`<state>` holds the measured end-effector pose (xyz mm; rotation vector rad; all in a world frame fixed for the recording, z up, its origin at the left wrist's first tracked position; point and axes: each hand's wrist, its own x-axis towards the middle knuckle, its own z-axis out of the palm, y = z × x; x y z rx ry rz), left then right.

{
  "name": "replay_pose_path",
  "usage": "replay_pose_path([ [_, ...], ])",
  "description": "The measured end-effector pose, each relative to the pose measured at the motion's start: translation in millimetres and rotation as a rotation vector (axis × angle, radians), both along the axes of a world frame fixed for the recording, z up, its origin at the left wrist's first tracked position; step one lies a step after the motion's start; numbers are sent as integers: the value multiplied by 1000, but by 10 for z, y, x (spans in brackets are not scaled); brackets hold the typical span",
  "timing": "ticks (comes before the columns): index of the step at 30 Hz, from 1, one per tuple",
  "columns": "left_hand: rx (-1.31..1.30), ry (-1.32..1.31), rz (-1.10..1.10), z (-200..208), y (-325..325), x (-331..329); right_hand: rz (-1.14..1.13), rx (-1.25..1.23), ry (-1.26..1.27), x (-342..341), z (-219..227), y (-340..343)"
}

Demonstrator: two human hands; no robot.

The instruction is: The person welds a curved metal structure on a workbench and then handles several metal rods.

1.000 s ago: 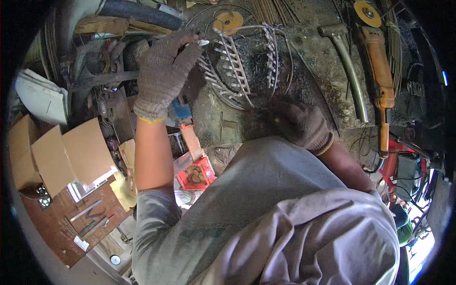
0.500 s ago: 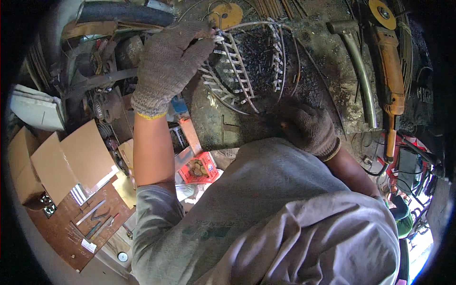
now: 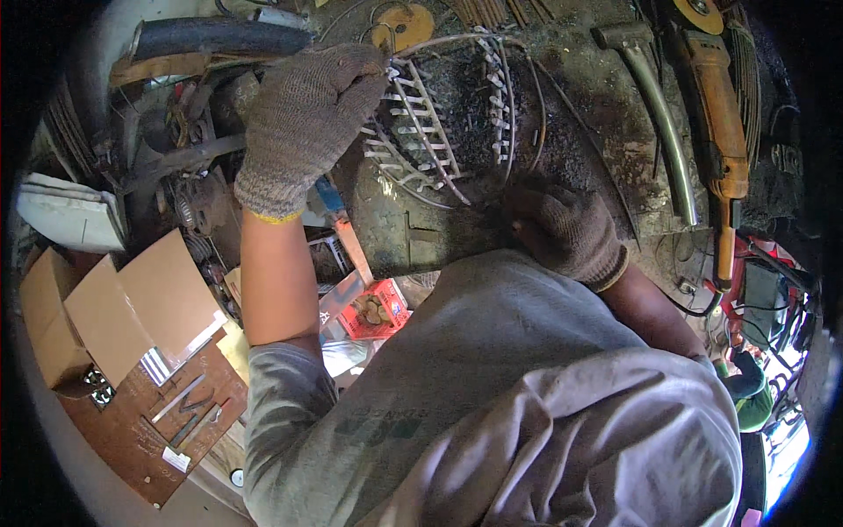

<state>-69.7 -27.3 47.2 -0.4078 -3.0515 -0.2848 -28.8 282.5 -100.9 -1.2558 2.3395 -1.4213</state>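
Note:
A metal rod frame (image 3: 432,147) with curved sides and rows of short crossbars lies over the dark, gritty worktop. My left hand (image 3: 309,119), in a grey-brown knit glove, is closed at the frame's upper left corner, fingertips pinched on its rod. Gloved the same way, my right hand (image 3: 566,230) is curled near the frame's lower right, close to my body. What it grips is hidden in shadow and under the fingers. Black grit and scraps (image 3: 562,149) lie under and around the frame.
At right lie an orange angle grinder (image 3: 716,123) and a hammer-like tool with a shiny tube handle (image 3: 659,114). A yellow disc (image 3: 404,28) and rods are at the back. Metal scrap crowds the left. Below stand cardboard boxes (image 3: 162,299) and a red box (image 3: 376,309).
The whole view has shifted slightly. My left hand keeps its place at the frame's corner. My right hand's fingers have turned a little, still curled near the lower end.

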Motion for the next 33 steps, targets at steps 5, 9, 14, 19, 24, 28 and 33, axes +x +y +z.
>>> replay_pose_path([
  [5, -69, -4, -99, 57, -18, -54, 1, -4, -49, -13, 34, -10],
  [9, -77, -44, -43, 92, 23, -55, 23, 67, -134, 0, 120, 32],
  [14, -199, -31, -90, 110, 44, -80, 12, -40, -69, -5, 21, -2],
  [19, -308, -55, -164, 180, 8, -83, 20, 49, -69, 11, 18, 30],
  [24, -231, -110, -113, 270, -15, -103, -8, 47, -65, 4, 108, 15],
  [28, -268, -106, -85, 203, 49, -109, -4, 8, -21, -2, 70, 5],
  [33, -251, -39, -116, 165, 87, -95, -10, -18, -35, 10, 63, -1],
])
